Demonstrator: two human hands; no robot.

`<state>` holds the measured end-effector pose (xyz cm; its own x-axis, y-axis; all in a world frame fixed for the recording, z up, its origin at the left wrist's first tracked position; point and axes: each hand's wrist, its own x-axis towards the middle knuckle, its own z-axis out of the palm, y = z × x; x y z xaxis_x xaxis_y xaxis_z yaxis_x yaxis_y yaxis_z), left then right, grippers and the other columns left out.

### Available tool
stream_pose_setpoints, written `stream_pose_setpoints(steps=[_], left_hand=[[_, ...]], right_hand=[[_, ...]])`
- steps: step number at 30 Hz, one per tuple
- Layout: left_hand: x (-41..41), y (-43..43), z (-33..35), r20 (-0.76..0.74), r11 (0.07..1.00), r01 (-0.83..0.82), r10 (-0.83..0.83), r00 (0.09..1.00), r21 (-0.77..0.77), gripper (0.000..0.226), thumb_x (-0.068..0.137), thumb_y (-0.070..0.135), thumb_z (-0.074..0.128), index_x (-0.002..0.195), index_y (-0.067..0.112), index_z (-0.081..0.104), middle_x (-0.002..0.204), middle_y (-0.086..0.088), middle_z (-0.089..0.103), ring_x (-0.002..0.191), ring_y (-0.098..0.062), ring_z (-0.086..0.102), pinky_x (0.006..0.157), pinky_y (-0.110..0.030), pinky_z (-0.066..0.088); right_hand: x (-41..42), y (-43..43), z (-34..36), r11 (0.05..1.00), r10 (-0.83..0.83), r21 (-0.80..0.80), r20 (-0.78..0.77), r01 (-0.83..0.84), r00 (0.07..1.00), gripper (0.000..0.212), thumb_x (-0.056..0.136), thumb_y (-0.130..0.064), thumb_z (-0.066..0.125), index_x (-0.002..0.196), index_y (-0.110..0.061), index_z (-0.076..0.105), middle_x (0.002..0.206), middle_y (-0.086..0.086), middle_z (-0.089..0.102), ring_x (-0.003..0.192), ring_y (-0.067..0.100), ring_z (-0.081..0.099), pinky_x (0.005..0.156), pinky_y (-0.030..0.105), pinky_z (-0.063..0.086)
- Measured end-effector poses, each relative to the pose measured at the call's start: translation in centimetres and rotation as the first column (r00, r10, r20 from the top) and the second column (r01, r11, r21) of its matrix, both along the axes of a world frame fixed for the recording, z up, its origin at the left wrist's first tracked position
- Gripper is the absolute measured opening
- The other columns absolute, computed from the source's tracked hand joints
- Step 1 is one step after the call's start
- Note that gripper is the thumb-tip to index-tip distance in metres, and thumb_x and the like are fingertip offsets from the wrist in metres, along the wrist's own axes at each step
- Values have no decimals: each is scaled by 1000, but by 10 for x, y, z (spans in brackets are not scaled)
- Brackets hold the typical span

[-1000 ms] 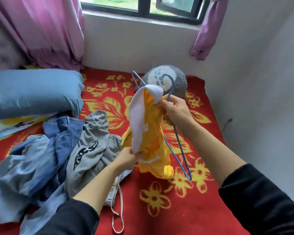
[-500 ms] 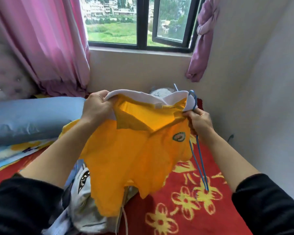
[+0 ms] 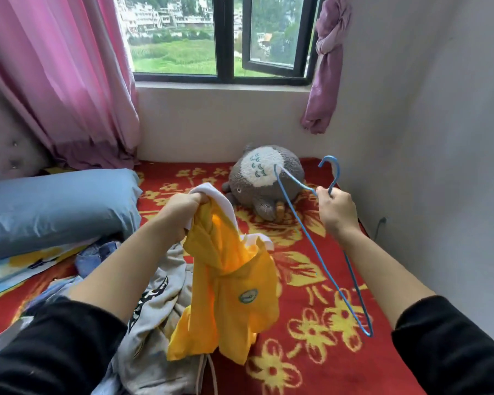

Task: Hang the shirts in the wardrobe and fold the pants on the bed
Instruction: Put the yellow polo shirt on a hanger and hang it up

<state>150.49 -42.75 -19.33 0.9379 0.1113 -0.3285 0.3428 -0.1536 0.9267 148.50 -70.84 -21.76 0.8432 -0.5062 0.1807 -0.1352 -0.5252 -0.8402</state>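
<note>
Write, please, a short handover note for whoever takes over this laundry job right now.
Left hand grips the yellow shirt by its white collar, above the bed.
Right hand holds the blue hanger below its hook, clear of the shirt.
Jeans and a grey garment lie heaped on the bed.
Done: nothing hung or folded in view.
Left: hanger into shirt, hang it (wardrobe out of view), fold the jeans.
</note>
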Motion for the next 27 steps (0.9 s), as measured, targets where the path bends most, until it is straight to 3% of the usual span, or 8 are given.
stream_pose_setpoints(steps=[3,5,9,14,18,23,25,27], left_hand=[[-5,-11,-13,2,995,72,-73,997,73,16,90,20,57,80,11,65,86,-10,69,77,-19,66,62,-28,52],[-9,-13,-17,20,990,96,-99,995,102,17,89,21,58,76,13,65,77,-5,68,69,-15,65,52,-23,50],[-14,-11,-16,42,991,121,-124,991,57,19,90,20,59,74,14,66,59,1,69,50,-8,66,41,-18,49],[-21,-3,-5,65,972,230,-232,970,45,19,89,26,61,78,16,72,72,-3,74,68,-14,71,53,-24,54],[-24,8,4,96,964,265,-266,959,17,20,90,25,59,85,11,73,83,-10,74,77,-19,71,63,-29,56],[-26,24,14,162,977,195,-179,970,-91,20,96,15,53,84,7,67,71,-7,69,65,-15,68,58,-27,57],[-25,32,15,195,979,170,-145,970,-117,22,99,15,48,94,4,66,78,-12,70,70,-18,68,67,-31,59],[-22,40,13,221,995,72,-54,974,-73,25,100,13,46,86,6,66,61,-6,68,55,-12,65,53,-23,55]], right_hand=[[-1,5,19,997,36,65,177,-48,984,41,96,-33,49,59,-19,57,39,-9,38,48,15,38,53,31,31],[-2,8,34,952,39,286,255,-114,966,41,97,-31,48,61,-18,64,38,-10,32,40,11,31,44,25,27],[-1,16,65,548,122,757,349,-357,929,40,94,-24,44,54,-18,43,38,-8,21,31,8,16,32,16,15],[6,41,65,258,141,859,420,-442,897,38,89,-19,44,53,-19,33,37,-7,19,31,9,12,31,18,11],[7,64,28,294,233,846,387,-444,892,46,87,-13,41,42,-23,38,38,-7,23,32,9,14,34,20,9],[0,72,-17,672,322,647,184,-361,929,44,84,-11,52,42,-21,41,40,-3,27,36,12,21,38,22,17],[-3,70,-28,749,315,570,144,-339,938,42,83,-11,54,43,-16,42,38,-2,29,35,12,24,38,20,19],[-6,65,-34,797,325,492,139,-350,935,43,83,-9,56,42,-12,44,36,-1,31,35,10,26,38,19,22]])
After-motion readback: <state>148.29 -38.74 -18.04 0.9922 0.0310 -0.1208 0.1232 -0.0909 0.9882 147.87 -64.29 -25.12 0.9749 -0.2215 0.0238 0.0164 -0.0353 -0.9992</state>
